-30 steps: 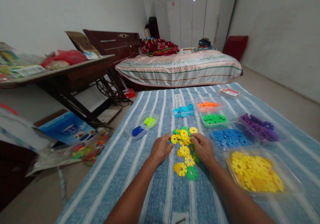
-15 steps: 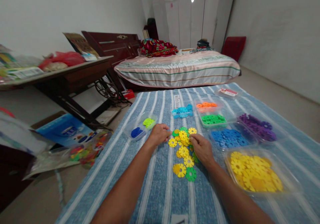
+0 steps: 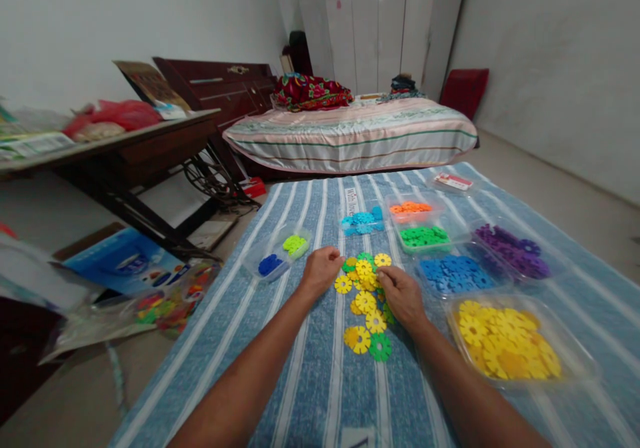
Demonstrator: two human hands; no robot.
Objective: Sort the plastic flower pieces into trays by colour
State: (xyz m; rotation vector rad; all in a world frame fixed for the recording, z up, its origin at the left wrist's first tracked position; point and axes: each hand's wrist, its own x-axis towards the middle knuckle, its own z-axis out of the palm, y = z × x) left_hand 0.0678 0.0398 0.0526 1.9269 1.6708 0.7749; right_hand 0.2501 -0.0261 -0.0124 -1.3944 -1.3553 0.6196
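Note:
A loose pile of yellow and green notched plastic discs (image 3: 365, 301) lies on the striped cloth between my hands. My left hand (image 3: 323, 273) is just left of the pile, its fingers curled together; whatever they may hold is hidden. On the pile's right edge rests my right hand (image 3: 401, 296), thumb and fingers pressed together against the yellow discs. Whether one is gripped there cannot be made out. Single yellow discs (image 3: 343, 284) lie at the pile's left side, and a green disc (image 3: 381, 347) lies at its near end.
Clear boxes hold sorted discs: yellow (image 3: 505, 341), blue (image 3: 455, 275), purple (image 3: 513, 251), orange (image 3: 410, 209) with green (image 3: 425, 236), and light blue (image 3: 363, 221). On the left, a divided box (image 3: 250, 261) holds dark blue and lime discs. A lidded box (image 3: 453, 181) sits far right.
My left hand has shifted slightly up and away from the pile, its fingers more curled. My right hand stays at the pile's right edge. The camera view has moved a little.

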